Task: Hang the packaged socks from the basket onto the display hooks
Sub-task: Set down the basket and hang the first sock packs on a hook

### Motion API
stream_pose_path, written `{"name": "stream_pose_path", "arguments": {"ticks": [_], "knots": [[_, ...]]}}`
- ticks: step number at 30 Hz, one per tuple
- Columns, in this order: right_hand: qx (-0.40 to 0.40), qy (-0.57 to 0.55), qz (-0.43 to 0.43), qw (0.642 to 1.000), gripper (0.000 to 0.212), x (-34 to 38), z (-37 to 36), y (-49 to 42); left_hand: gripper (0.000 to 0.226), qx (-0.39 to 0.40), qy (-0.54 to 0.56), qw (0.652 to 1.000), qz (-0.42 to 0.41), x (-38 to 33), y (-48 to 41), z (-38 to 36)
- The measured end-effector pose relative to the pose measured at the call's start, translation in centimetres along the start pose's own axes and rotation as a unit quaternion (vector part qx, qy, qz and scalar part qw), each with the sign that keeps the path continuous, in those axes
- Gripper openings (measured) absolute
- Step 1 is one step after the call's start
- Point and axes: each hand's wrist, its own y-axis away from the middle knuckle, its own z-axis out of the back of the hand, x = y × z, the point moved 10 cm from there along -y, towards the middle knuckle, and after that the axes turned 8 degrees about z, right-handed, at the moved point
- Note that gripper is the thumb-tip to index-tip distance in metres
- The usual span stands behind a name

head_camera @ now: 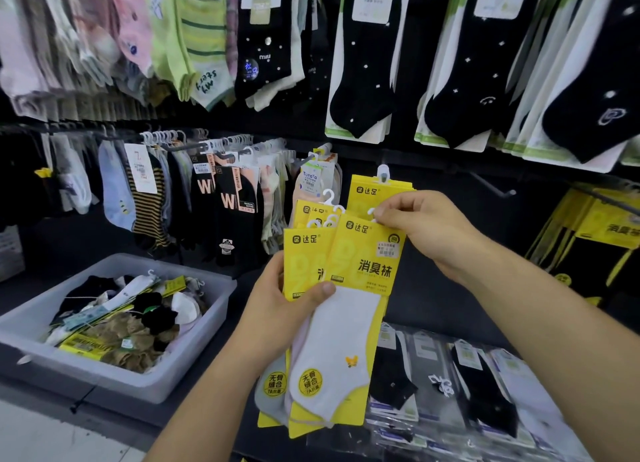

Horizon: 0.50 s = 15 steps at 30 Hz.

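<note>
A fan of yellow-carded sock packs [346, 323] is held in the near middle. It is gripped low on the cards by the left hand [277, 309], with the thumb laid across the front. The top of the front pack is pinched at its white hanger by the right hand [422, 226]. The packs cannot be counted, since the rear ones are covered by the front card and only their hangers and corners are seen. Just behind, a further yellow pack [377, 191] is hung, its peg hidden. A bare display hook [491, 186] is seen to the right, dark against the dark wall. The grey basket [104, 382] is set at the near left, filled with tangled socks that are hard to tell apart. Black dotted socks [360, 80] hung far above are cut off at the top edge. Flat packs [467, 375] are laid at the near right.
</note>
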Motion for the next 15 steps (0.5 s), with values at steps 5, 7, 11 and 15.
{"name": "stream_pose_path", "arguments": {"ticks": [5, 7, 11, 15], "knots": [[-0.131, 0.114, 0.060, 0.983, 0.016, 2.4, 4.0, -0.8, 0.050, -0.041, -0.006, 0.999, 0.004, 0.4, -0.4, 1.0], [-0.140, 0.142, 0.085, 0.976, 0.016, 3.6, 4.5, -1.3, 0.044, -0.055, -0.022, 0.998, 0.006, 0.4, -0.5, 1.5], [-0.131, 0.173, 0.117, 0.969, 0.022, 4.6, 3.6, -2.3, 0.042, -0.060, -0.046, 0.997, 0.014, 0.4, -0.6, 2.4], [-0.131, 0.207, 0.124, 0.962, 0.024, 4.4, 3.3, -2.7, 0.040, -0.074, -0.053, 0.996, 0.012, 0.1, -0.6, 3.6]]}}
